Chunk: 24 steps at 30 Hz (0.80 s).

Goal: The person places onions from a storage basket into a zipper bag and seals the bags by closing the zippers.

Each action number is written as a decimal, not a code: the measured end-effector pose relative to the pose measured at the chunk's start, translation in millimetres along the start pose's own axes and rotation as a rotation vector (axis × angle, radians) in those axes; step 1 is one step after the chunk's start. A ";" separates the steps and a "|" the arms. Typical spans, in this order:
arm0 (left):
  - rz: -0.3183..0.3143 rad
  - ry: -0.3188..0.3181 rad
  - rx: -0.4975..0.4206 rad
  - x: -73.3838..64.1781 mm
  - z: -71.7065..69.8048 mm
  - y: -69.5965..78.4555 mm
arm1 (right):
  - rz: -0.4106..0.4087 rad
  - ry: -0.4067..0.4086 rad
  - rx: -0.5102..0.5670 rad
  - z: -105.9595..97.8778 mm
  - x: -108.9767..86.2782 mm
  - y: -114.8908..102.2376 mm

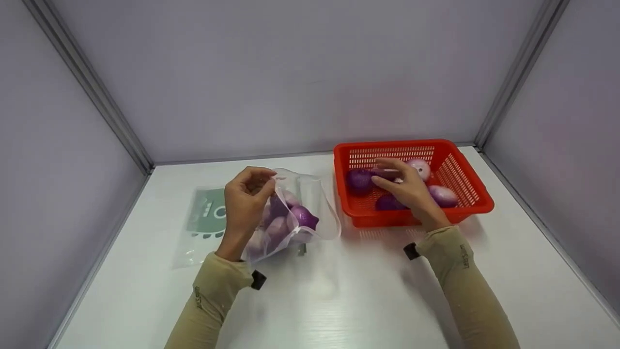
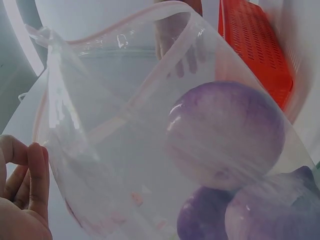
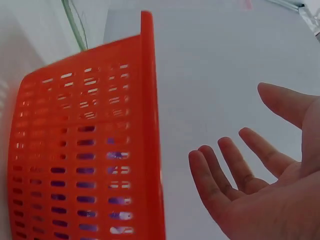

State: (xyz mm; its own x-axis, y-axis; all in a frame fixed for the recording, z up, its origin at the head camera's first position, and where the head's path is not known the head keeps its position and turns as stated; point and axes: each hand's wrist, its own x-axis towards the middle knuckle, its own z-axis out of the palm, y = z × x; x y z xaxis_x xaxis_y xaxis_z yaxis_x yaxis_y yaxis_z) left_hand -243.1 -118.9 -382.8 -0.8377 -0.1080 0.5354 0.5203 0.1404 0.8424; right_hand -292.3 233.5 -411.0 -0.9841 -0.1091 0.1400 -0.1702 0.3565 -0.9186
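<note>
My left hand pinches the rim of a clear plastic bag between thumb and fingers. The bag's mouth gapes toward the right. Several red onions lie inside it, seen through the film; a big pale-purple onion shows in the left wrist view. Over the red plastic basket hovers my right hand, fingers and thumb apart. The right wrist view shows that hand holding nothing. In the basket lie several more red onions, among them a dark one left of the fingertips and a paler one at right.
Left of my left hand, a flat clear bag with a green printed figure lies on the white table. Pale panels wall in the table at the back and both sides. The basket stands near the back panel.
</note>
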 end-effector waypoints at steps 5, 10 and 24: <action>-0.004 0.000 0.003 -0.2 0.5 0.2 | 0.119 0.013 -0.016 -18.5 4.4 16.4; -0.015 0.001 0.010 -1.9 0.9 1.0 | 0.182 -0.016 -0.055 -28.1 6.6 29.4; -0.003 -0.002 0.026 -1.8 2.3 2.1 | 0.147 -0.209 -0.479 -20.5 22.4 43.2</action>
State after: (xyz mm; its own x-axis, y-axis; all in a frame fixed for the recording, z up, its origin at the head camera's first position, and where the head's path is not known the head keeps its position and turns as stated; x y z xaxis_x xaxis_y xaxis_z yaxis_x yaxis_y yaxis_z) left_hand -240.8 -116.1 -382.1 -0.8396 -0.1069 0.5326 0.5133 0.1654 0.8422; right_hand -322.7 265.5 -440.0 -0.9766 -0.1913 -0.0982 -0.0839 0.7595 -0.6451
